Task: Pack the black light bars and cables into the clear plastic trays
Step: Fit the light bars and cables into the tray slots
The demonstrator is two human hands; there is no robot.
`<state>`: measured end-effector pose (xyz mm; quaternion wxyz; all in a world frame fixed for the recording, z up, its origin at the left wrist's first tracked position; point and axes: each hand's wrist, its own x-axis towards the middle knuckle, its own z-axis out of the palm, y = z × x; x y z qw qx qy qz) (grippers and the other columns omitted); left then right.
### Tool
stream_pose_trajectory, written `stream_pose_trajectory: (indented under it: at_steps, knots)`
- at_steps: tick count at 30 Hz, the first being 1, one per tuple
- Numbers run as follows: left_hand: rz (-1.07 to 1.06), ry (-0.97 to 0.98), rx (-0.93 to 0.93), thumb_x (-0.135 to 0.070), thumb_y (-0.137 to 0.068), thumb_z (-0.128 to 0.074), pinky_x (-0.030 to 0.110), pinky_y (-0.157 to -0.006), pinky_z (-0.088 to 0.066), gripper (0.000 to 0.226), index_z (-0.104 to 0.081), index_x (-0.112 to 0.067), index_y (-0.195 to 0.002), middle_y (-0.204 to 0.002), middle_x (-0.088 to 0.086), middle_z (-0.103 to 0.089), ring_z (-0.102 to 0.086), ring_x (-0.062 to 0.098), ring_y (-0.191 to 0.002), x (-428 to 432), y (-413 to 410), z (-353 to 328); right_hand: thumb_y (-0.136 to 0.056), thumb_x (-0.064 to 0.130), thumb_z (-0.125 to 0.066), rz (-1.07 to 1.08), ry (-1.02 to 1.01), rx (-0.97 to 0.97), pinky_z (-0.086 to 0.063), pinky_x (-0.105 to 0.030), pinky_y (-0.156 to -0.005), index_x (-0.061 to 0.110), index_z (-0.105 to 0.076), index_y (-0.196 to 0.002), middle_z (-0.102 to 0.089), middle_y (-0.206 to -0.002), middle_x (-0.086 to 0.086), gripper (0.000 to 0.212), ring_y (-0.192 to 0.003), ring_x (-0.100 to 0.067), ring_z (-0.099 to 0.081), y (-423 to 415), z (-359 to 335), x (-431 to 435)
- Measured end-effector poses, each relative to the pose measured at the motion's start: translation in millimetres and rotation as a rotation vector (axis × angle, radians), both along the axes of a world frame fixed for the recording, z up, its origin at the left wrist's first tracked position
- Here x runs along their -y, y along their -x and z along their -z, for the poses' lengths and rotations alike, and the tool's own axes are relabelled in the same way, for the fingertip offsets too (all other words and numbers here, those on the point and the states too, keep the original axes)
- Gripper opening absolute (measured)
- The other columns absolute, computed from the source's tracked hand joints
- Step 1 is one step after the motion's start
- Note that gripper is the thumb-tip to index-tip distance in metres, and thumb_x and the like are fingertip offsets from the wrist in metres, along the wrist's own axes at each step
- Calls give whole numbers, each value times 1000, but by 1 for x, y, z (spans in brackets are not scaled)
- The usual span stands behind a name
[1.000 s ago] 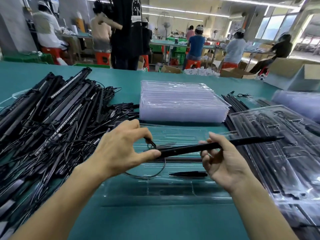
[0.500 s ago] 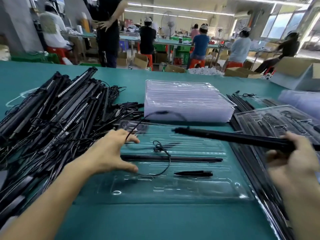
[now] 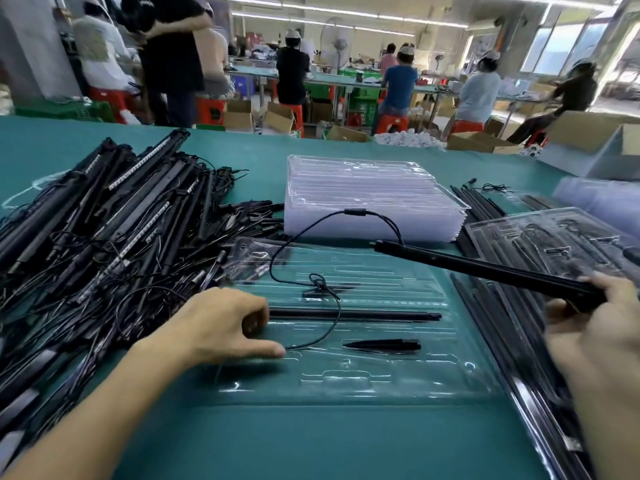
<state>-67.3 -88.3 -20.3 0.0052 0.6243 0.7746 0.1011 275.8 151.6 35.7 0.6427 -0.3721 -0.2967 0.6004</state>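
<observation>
A long black light bar (image 3: 485, 268) was gripped by fingers of the right hand (image 3: 595, 334) over the right edge of the clear plastic tray (image 3: 381, 379). Fingers of the left hand (image 3: 221, 327) were curled at its left edge, hold unclear. Bare teal table (image 3: 311, 441) was left nearside.

Left hand (image 3: 221, 327): bare, knuckles and thumb sharp in view, just toward 8 o'clock from the picture's middle.
Left forearm (image 3: 104, 410): bare along all that shows, running off at the 7 o'clock corner.
Right hand (image 3: 599, 344): bare, softened by blur, at the 4 o'clock edge.
Right forearm (image 3: 616, 427): bare, only a short stretch showing, cut off at the 5 o'clock corner.
Clothing: any sleeve higher up lies outside the view.
</observation>
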Motion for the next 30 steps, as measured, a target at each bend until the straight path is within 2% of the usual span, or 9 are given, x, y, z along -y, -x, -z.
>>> stream_pose_trajectory:
  at_steps: [2, 7, 11, 13, 16, 20, 22, 26, 30]
  knots:
    - [34, 55, -7, -100, -53, -40, 24, -66, -43, 70, -53, -35, -77, -70, -21, -53, -49, -2, -70, -3, -3, 1, -91, 22, -52, 5, 44, -9, -36, -13, -40, 22, -48, -103, -54, -68, 9, 13, -58, -4, -53, 1, -2, 3]
    - [71, 62, 121, -87, -63, -51, 32, -76, -46, 51, -51, -37, -69, -72, -18, -55, -51, 2, -77, -5, -3, 5, -90, 20, -53, -30, 56, -46, -39, -13, -43, 24, -48, -79, -54, -61, 7, 13, -47, 0, -53, 3, -8, 11]
    - [23, -119, 474, -67, -75, -61, 43, -69, -52, 40, -61, -27, -73, -70, -7, -65, -61, 17, -70, 2, -2, -9, -91, 20, -54, -54, 63, -51, -39, -14, -43, 23, -48, -74, -55, -56, 9, 18, -49, -2, -54, 2, -5, 14]
    - [-107, -280, 451, -62, -81, -54, 40, -57, -54, 35, -57, -28, -75, -65, -3, -66, -62, 13, -58, 6, 3, -19, -92, 21, -56, -80, 71, -58, -39, -14, -43, 23, -48, -74, -53, -62, 10, 19, -52, -4, -54, 1, 0, 13]
    - [-406, -766, 307, -50, -97, -44, 31, -41, -42, 36, -46, -19, -80, -59, -1, -53, -50, 13, -46, 14, 13, -31, -93, 21, -58, -154, 94, -26, -40, -14, -44, 23, -49, -73, -54, -61, 11, 22, -51, -4, -54, 8, 2, 19]
    - [-804, -1100, 285, -37, -104, -44, 31, -54, -31, 22, -43, -16, -97, -70, -8, -47, -45, 23, -60, 27, 35, -34, -93, 21, -61, -319, 98, 76, -44, -14, -43, 19, -56, -75, -61, -55, 6, 18, -47, -5, -56, 30, 10, 33]
    - [-914, -1025, 279, -30, -103, -43, 37, -62, -36, 15, -45, -16, -105, -79, 0, -54, -49, 26, -72, 29, 44, -26, -91, 19, -63, -425, 111, 113, -49, -17, -45, 14, -62, -79, -65, -61, 1, 13, -51, -8, -59, 43, 17, 41]
    - [-952, -534, 103, -18, -100, -45, 56, -94, -38, 21, -61, -11, -111, -108, 21, -59, -55, 41, -100, 27, 48, -5, -87, 15, -66, -545, 165, 151, -52, -19, -48, 7, -64, -81, -66, -68, -3, 11, -54, -11, -61, 65, 31, 55]
    - [-853, -467, 168, -23, -88, -35, 53, -100, -35, 48, -66, -14, -124, -123, 20, -57, -49, 43, -113, 20, 38, -7, -82, 15, -69, -585, 192, 158, -52, -19, -47, 6, -65, -80, -68, -67, -2, 10, -50, -13, -63, 74, 40, 62]
